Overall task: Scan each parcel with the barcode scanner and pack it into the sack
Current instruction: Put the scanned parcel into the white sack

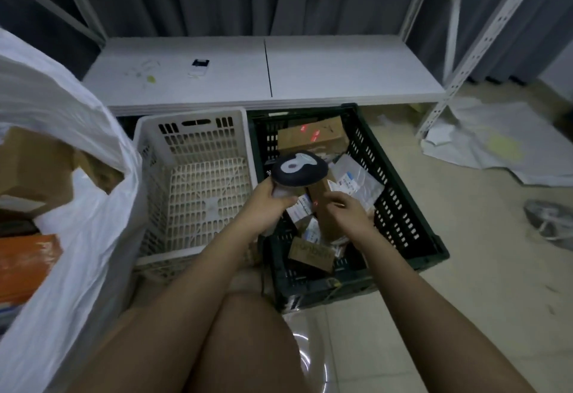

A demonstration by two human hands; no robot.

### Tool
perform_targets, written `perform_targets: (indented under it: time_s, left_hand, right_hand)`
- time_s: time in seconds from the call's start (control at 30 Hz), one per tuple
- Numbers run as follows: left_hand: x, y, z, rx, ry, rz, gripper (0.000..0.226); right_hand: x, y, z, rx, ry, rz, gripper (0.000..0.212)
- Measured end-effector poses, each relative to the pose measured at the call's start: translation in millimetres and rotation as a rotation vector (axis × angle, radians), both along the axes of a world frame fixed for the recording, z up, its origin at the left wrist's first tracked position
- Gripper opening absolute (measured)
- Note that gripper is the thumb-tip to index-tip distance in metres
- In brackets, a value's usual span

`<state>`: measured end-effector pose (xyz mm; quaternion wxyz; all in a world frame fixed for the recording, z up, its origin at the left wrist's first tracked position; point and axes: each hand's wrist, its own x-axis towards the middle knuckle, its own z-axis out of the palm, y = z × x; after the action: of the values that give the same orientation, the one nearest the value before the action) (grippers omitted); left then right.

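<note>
The person's left hand (269, 203) was clenched around the handle of the barcode scanner (297, 168), whose dark head pointed away over the black crate (412, 206). Red scanner light fell on a brown cardboard box (313, 136) lying against the crate's far wall. The right hand (347, 211) gripped a narrow brown parcel (322, 203) standing just beside the scanner, above the middle of the crate, fingers curled over its top edge. Below it the crate held a jumble of white-labelled packets (356, 175) and another small brown carton (311, 253) near the front wall. A white plastic crate (192, 144) stood touching the black crate's left side. At the left edge of view the white sack (77, 206) gaped open, with brown boxes (34, 169) already inside. Behind both crates ran a low white shelf board (341, 73), with a small dark-and-white device (199, 67) resting on its left half.
</note>
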<state>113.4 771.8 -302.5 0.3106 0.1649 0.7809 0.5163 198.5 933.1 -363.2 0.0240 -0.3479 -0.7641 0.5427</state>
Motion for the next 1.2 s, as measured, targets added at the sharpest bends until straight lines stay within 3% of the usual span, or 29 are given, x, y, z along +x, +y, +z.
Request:
perform_targets:
  time_s: [0.1,0.3,0.43,0.6,0.83,0.93,1.07,1.2]
  left_hand:
    - [-22.9,7.6,-16.1,-0.028,-0.006,-0.041,0.046]
    - [-54.6,19.5,-48.8,-0.011,-0.095,0.057,0.041]
    - [-60.3,20.3,-62.2,0.025,-0.153,0.109,0.038]
    - [-66.8,17.4,-66.7,0.013,-0.179,0.141,0.035]
    - [-54.9,-3.4,-56.8,-0.023,-0.206,0.192,0.042]
    - [-46.5,-17.6,-43.7,-0.027,-0.174,0.209,0.037]
    - [-39.3,-37.2,-23.4,0.044,-0.105,0.29,0.026]
    - [-37.3,-55.6,-13.3,0.079,-0.094,0.376,0.03]
  right_hand:
    - [-20.9,25.3,-48.4,-0.005,-0.13,-0.119,0.04]
    - [-42.7,56.6,-121.6,0.052,-0.451,-0.128,0.078]
    - [-46.0,63.3,-150.4,0.0,-0.499,-0.252,0.099]
    - [-49.2,67.0,-158.7,0.105,-0.609,-0.205,0.102]
    - [-30.8,53.4,-86.6,0.043,-0.493,-0.264,0.094]
    - [1.2,36.8,-47.4,0.149,-0.375,-0.259,0.088]
    - [23.3,-11.6,-13.7,0.27,-0.153,-0.115,0.09]
    - [0.6,-52.6,-8.7,0.345,-0.137,0.04,0.085]
